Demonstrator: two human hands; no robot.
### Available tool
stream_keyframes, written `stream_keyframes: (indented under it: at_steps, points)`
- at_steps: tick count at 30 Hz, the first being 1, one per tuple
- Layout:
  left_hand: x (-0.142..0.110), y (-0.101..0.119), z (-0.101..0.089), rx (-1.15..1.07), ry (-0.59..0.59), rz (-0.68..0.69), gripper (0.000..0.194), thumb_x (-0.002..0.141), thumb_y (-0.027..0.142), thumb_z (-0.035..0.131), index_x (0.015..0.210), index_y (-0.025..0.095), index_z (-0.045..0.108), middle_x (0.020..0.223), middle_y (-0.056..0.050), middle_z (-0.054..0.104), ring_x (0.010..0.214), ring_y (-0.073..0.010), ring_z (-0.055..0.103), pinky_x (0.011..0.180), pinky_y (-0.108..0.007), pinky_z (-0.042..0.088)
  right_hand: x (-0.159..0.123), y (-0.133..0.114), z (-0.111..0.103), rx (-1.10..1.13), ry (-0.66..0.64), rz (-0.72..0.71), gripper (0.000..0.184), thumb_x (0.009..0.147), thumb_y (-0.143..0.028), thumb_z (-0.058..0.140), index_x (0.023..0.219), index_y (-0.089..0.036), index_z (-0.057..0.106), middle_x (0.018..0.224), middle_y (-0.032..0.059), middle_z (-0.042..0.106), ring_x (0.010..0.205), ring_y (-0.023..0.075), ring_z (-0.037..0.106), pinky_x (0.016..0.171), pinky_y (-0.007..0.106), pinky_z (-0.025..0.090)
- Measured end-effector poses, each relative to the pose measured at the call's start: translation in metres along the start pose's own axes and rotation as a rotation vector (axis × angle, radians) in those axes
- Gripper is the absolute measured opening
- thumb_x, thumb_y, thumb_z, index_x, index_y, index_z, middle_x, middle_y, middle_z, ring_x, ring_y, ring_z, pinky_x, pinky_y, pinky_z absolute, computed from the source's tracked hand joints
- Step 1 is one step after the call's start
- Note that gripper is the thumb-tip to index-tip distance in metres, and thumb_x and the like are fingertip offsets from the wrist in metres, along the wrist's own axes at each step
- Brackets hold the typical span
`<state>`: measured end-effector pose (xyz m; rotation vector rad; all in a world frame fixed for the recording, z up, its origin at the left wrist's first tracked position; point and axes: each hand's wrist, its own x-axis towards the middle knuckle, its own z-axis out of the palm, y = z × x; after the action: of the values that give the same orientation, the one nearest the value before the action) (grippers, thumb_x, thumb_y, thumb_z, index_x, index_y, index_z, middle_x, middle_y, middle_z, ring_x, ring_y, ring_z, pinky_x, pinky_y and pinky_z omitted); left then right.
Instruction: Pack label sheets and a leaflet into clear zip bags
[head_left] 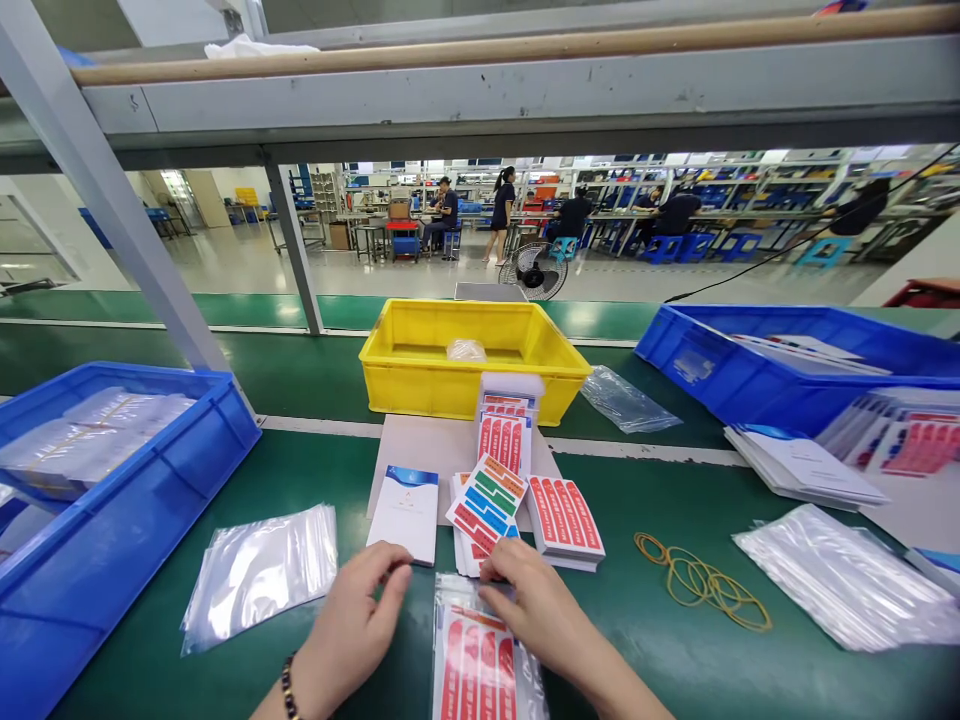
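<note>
My left hand (352, 625) rests on the green mat, fingertips at the near edge of a white booklet (405, 512). My right hand (536, 610) pinches the bottom of a sheet of coloured label stickers (487, 503), red, green, blue and orange. Between my hands lies a clear bag (480, 660) holding a red label sheet. A stack of red label sheets (564, 518) sits just right of the coloured sheet, and another red stack (505, 440) lies behind it.
A yellow bin (472, 385) stands behind the sheets. Blue bins sit at left (135, 520) and far right (757, 380). Clear bags (259, 570) lie at left and at right (847, 585). Rubber bands (701, 580) lie right of my hand. People work in the background.
</note>
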<state>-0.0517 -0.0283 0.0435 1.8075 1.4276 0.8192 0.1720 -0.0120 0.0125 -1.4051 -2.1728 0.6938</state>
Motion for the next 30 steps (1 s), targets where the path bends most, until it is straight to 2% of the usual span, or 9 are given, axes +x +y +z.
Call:
stream_keyframes:
  at_steps: [5,9,13,17,20,22,26,28,30]
  points:
    - [-0.007,-0.032,-0.05,0.454,0.037,-0.301,0.033,0.084,0.039,0.03,0.06,0.021,0.044,0.056,-0.001,0.052,0.057,-0.0178,0.05,0.055,-0.027,0.031,0.001,0.008,0.008,-0.118,0.17,-0.06,0.012,0.079,-0.013,0.044,0.071,-0.019,0.05,0.075,0.0046,0.055,0.072,0.0196,0.049,0.063,0.031,0.037]
    - [-0.009,-0.071,-0.075,0.648,-0.03,-0.582,0.031,0.074,0.047,0.042,0.056,0.021,0.042,0.058,-0.003,0.057,0.056,-0.0204,0.052,0.051,-0.026,0.025,0.001,0.008,0.01,-0.095,0.207,-0.092,0.014,0.081,-0.013,0.044,0.069,-0.02,0.049,0.072,0.0037,0.055,0.069,0.0188,0.049,0.062,0.03,0.037]
    - [-0.011,-0.092,-0.085,0.591,-0.068,-0.58,0.023,0.073,0.036,0.043,0.057,0.02,0.042,0.057,-0.001,0.057,0.057,-0.0186,0.052,0.052,-0.024,0.024,0.001,0.006,0.013,-0.059,0.228,-0.096,0.015,0.081,-0.015,0.044,0.067,-0.02,0.048,0.069,0.0029,0.054,0.066,0.0179,0.049,0.06,0.029,0.037]
    - [-0.011,-0.087,-0.085,0.557,-0.034,-0.513,0.023,0.073,0.031,0.041,0.054,0.02,0.042,0.057,0.0,0.055,0.058,-0.0177,0.051,0.053,-0.024,0.024,0.002,0.001,0.016,0.001,0.206,-0.108,0.016,0.08,-0.017,0.044,0.064,-0.019,0.049,0.068,0.0027,0.054,0.066,0.0166,0.049,0.06,0.028,0.038]
    - [-0.01,-0.066,-0.073,0.457,-0.032,-0.357,0.026,0.076,0.035,0.039,0.055,0.02,0.042,0.057,0.0,0.054,0.06,-0.0173,0.049,0.056,-0.024,0.028,0.003,-0.009,0.019,0.161,0.156,-0.107,0.024,0.081,-0.024,0.044,0.06,-0.018,0.053,0.068,0.0034,0.054,0.066,0.0158,0.052,0.061,0.027,0.039]
    - [-0.009,-0.047,-0.054,0.355,-0.08,-0.236,0.028,0.078,0.038,0.038,0.058,0.02,0.043,0.058,0.0,0.054,0.06,-0.0169,0.048,0.056,-0.024,0.03,0.003,-0.016,0.022,0.318,0.093,-0.113,0.03,0.083,-0.032,0.042,0.062,-0.017,0.058,0.069,0.0042,0.057,0.068,0.0161,0.054,0.062,0.027,0.041]
    - [-0.005,-0.01,-0.001,0.247,-0.221,-0.044,0.023,0.077,0.031,0.042,0.059,0.02,0.049,0.063,-0.001,0.058,0.06,-0.0158,0.049,0.055,-0.024,0.029,0.002,-0.027,0.03,0.571,-0.056,-0.049,0.035,0.084,-0.042,0.041,0.1,-0.017,0.06,0.071,0.0018,0.062,0.063,0.0155,0.057,0.058,0.025,0.043]
    - [0.001,0.001,0.02,0.25,-0.246,0.011,0.023,0.076,0.03,0.045,0.056,0.019,0.05,0.059,-0.001,0.057,0.055,-0.0146,0.046,0.054,-0.024,0.027,0.001,-0.026,0.031,0.533,-0.037,-0.006,0.033,0.084,-0.035,0.04,0.106,-0.018,0.058,0.069,0.0003,0.062,0.058,0.0149,0.057,0.054,0.024,0.043]
    - [0.008,0.008,0.035,0.227,-0.234,0.017,0.026,0.076,0.032,0.046,0.053,0.019,0.049,0.056,-0.001,0.054,0.053,-0.0137,0.043,0.052,-0.025,0.025,0.0,-0.02,0.032,0.381,0.045,-0.022,0.031,0.085,-0.027,0.037,0.106,-0.018,0.059,0.074,0.0029,0.065,0.065,0.0172,0.06,0.06,0.025,0.046]
